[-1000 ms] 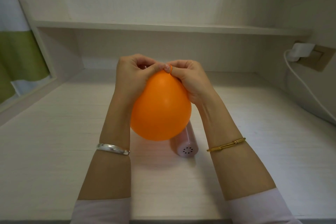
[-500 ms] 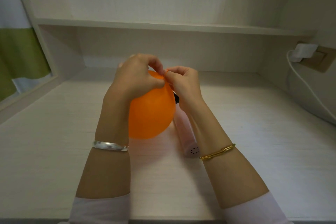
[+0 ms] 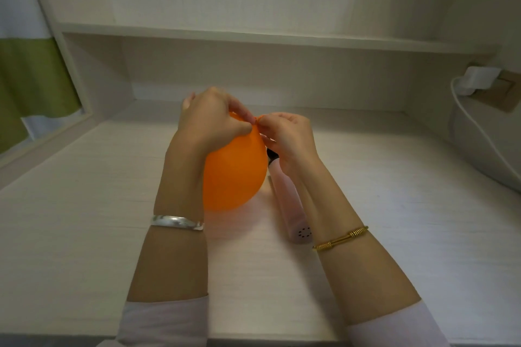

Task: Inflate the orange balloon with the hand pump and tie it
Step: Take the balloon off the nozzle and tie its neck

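both hands pinching the neck of the orange balloon

the orange balloon (image 3: pixel 234 175) is blown up and held in the air above the counter (image 3: pixel 84 205), its round end pointing down toward the person and its neck up between the two hands. the left hand (image 3: pixel 211 121) curls over the top of the balloon, thumb and fingers (image 3: pixel 242 114) pinching the neck. the right hand (image 3: pixel 284 132) meets it from the other side, its fingertips pinching the small orange lip of the neck; the rest of its fingers are curled in. the pump (image 3: pixel 290 200) lies flat on the counter just behind and to the right of the balloon, partly hidden by the right wrist. a silver bangle (image 3: pixel 176 222) sits on the left wrist, a gold bracelet (image 3: pixel 341 238) on the right. a white plug (image 3: pixel 476 79) is in the wall socket at far right.
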